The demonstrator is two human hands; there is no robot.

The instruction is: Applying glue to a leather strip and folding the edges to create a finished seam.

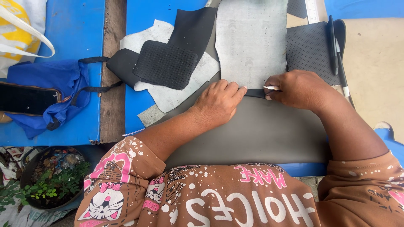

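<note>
A person leans over a blue bench [143,8]. The left hand [216,103] lies flat, fingers [235,92] released and pressing a narrow black strip [255,93] onto a large dark grey sheet [256,134]. The right hand [299,89] is clenched around a small blade [271,88], its tip meeting the strip just beside the left fingertips. A clean cut likely needs firm pressure close to the blade, with fingertips kept off its path. Beyond the fingers lies one pale grey panel [250,38]. Left of them lie two black pieces [165,64] on pale offcuts. Right of the right hand lie one perforated black pad [309,46] and two pens [333,42].
</note>
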